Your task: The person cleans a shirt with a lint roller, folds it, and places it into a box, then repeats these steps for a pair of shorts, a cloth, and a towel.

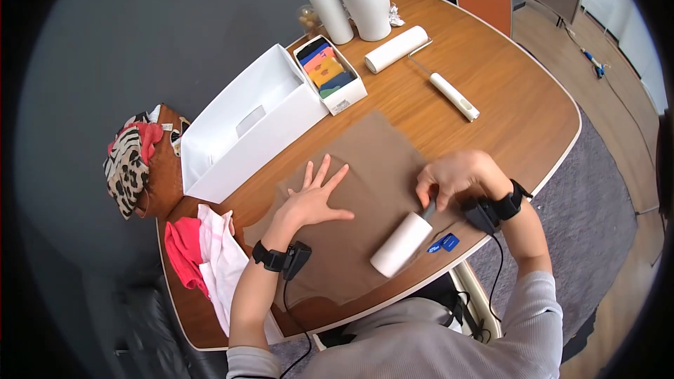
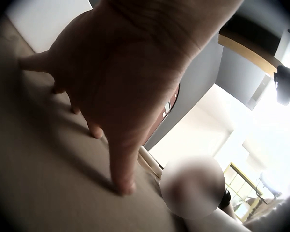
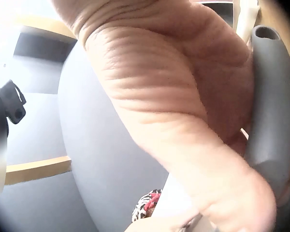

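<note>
A brown garment (image 1: 365, 161) lies spread flat over the table's near part. My left hand (image 1: 312, 200) rests on it with fingers spread; in the left wrist view the same hand (image 2: 111, 82) touches the brown fabric (image 2: 48, 169) with its fingertips. At the garment's right side my right hand (image 1: 460, 175) grips the grey handle of a white lint roller (image 1: 401, 244), whose roll points toward the near left. The right wrist view has the hand (image 3: 183, 96) beside the grey handle (image 3: 274, 106), thumb and fingers around it.
Blue tags (image 1: 449, 242) lie near the front edge. Behind stand a white bin (image 1: 246, 133), a box of folded cloths (image 1: 344, 102), a tall white vase (image 1: 361, 0) and another roller (image 1: 397, 49) with a separate-looking handle (image 1: 453, 96). Pink and white clothes (image 1: 217, 245) lie at left.
</note>
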A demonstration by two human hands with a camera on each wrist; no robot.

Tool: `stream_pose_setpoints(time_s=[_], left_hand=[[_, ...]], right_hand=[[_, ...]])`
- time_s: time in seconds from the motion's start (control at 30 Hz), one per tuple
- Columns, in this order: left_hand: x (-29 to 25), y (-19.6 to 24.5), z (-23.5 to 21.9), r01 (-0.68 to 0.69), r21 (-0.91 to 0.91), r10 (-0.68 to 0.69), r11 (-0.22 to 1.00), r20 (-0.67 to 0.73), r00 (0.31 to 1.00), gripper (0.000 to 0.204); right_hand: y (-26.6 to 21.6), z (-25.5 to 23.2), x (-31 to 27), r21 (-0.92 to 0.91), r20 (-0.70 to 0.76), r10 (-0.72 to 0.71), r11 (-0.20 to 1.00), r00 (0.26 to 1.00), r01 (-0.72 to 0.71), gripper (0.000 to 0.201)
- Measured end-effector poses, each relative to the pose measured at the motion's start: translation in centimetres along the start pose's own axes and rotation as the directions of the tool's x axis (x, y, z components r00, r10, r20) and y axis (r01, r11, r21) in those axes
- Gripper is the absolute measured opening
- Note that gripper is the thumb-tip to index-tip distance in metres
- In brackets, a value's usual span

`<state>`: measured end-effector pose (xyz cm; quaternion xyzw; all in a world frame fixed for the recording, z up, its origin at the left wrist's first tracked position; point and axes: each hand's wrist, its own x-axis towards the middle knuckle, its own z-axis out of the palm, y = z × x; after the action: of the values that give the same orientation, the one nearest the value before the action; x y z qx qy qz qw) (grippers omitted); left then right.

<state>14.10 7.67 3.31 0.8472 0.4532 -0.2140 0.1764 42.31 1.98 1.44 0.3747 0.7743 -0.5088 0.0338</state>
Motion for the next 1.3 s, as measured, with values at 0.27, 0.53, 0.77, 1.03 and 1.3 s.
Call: stream_pose_setpoints(time_s=[0.27, 0.53, 0.77, 1.03, 1.3], left_hand=[[-0.1, 1.3, -0.7, -0.223, -0.053, 0.211, 0.973, -0.176, 0.961, 0.084], [2.9, 4.3, -1.8, -0.141, -0.096, 0.138, 0.985, -0.043, 0.990, 0.048], [3.2, 4.1, -1.3, -0.134, -0.118, 0.132, 0.984, -0.031, 0.991, 0.049], [3.2, 3.6, -1.2, -0.167, -0.141, 0.167, 0.976, -0.011, 0.986, 0.070], [3.4, 3.9, -1.3, -0.144, -0.120, 0.144, 0.982, -0.009, 0.989, 0.075]], right_hand=[[-0.7, -0.9, -4.3, 0.020, -0.237, -0.152, 0.987, 0.959, 0.162, 0.022], [1.2, -2.1, -2.9, -0.074, -0.449, 0.011, 0.996, 0.893, -0.049, 0.023], [1.2, -0.3, -4.9, 0.063, -0.114, 0.068, 0.996, 0.991, -0.061, 0.024], [1.6, -0.6, -6.1, 0.107, 0.079, -0.062, 0.993, 0.995, 0.053, 0.026], [1.7, -2.8, -4.4, 0.137, -0.557, 0.143, 0.987, 0.818, -0.079, 0.018]])
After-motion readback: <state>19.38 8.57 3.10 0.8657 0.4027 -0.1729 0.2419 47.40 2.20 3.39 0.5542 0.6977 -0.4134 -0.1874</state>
